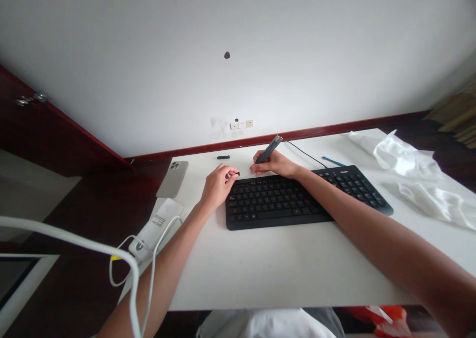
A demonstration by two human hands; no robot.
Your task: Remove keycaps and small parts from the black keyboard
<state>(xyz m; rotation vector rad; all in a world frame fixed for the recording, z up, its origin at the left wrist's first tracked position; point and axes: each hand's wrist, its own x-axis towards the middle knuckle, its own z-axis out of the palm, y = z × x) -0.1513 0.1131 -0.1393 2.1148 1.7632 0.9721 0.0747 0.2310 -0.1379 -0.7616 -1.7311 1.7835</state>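
My left hand (218,183) is closed in a pinch at the keyboard's upper left corner, with a small black piece (238,173) at its fingertips; it looks like a keycap, but is too small to be sure. Just to its right, my right hand (273,165) is wrapped round a dark grey pen-like bundle (270,148), tilted, its several pale ends pointing up. Below both hands lies a black keyboard (275,214), partly covered by my right forearm. Beyond my left hand, a short row of small black pieces (223,157) rests on the white table (282,263).
A phone (173,179) lies at the table's left edge, near a white power strip (156,229) with white cables (134,278). On the right are a thin blue stick (333,161) and crumpled clear plastic bags (405,154). A wall with sockets (242,124) stands behind.
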